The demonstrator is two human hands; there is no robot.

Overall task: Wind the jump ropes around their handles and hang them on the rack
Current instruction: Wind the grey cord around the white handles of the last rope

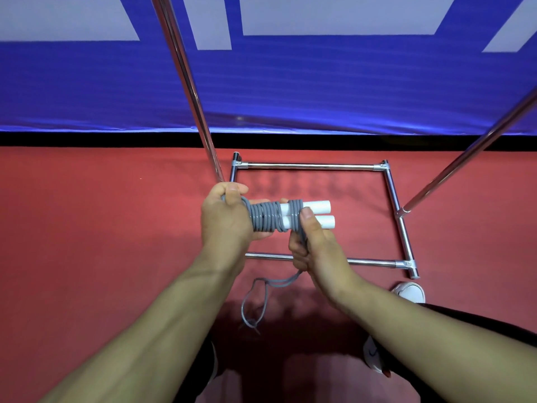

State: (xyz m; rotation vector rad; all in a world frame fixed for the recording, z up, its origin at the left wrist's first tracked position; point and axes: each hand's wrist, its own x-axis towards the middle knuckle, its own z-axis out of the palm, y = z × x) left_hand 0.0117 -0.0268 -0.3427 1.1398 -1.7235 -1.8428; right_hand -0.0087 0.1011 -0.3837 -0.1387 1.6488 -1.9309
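Grey jump rope (266,218) is sitting coiled around two white handles (318,213), left hand (225,218) gripping and hiding their far ends, right hand (311,245) pinching the loose tail above the rack (390,189) base; rack's top is getting cut off

Lighting was bright and even; soft shadows fell on the near floor (101,228); wide-angle distortion bent the rack poles (186,82).
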